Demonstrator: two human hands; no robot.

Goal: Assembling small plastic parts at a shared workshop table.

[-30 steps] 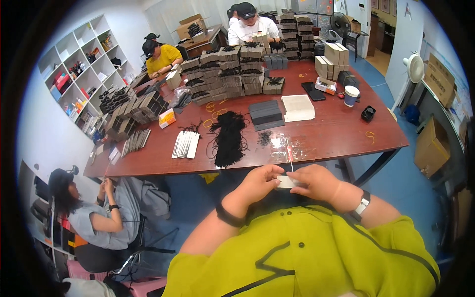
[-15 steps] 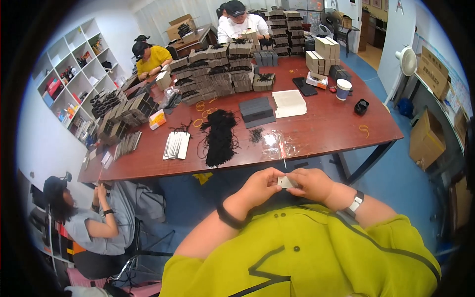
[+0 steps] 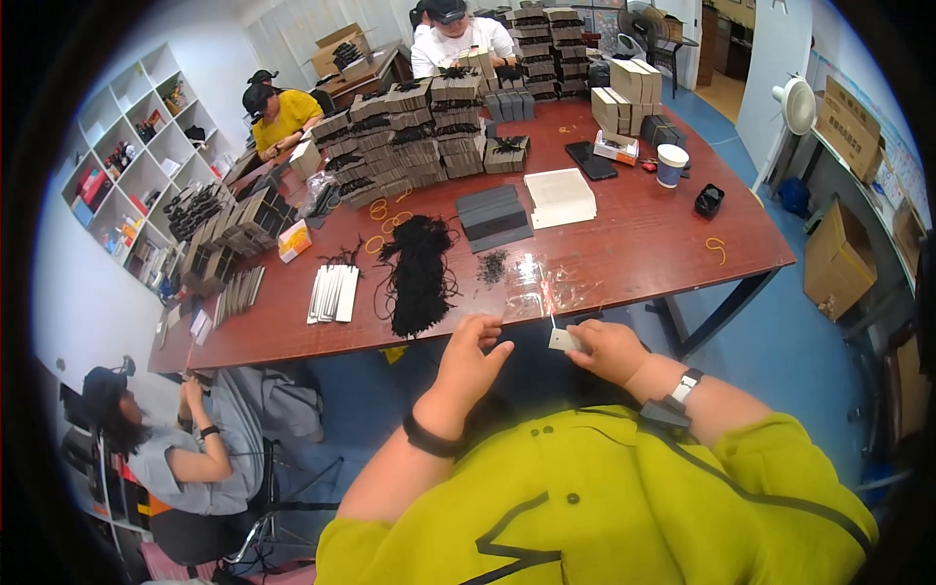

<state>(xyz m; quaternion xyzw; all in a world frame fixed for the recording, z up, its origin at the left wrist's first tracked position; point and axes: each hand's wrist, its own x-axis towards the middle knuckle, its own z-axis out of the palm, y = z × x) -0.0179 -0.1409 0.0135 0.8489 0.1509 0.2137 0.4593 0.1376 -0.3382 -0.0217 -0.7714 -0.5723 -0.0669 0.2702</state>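
Note:
My right hand (image 3: 612, 351) pinches a small pale card tag (image 3: 563, 339) with a hole in it, just off the table's near edge. Apart from it, my left hand (image 3: 468, 363) has its fingers spread and holds nothing, close to the same edge. Between the hands and beyond, a thin white stick-like tool with a red part (image 3: 548, 295) lies at the edge by a transparent plastic bag (image 3: 577, 289). Left of that are a small heap of tiny black pieces (image 3: 492, 265) and a bundle of black cords (image 3: 419, 278).
Stacks of dark grey cards (image 3: 493, 218) and white cards (image 3: 561, 200) lie farther in on the red-brown table (image 3: 643, 234). White tags with cords (image 3: 332, 294) sit left. Tall tag piles (image 3: 409, 136), a phone (image 3: 591, 161) and a cup (image 3: 670, 166) stand behind. Co-workers (image 3: 200, 448) sit around.
My left hand has let go of the tag and moved left and up toward the table, its fingers opening. The right hand keeps the tag, now slightly nearer the table edge.

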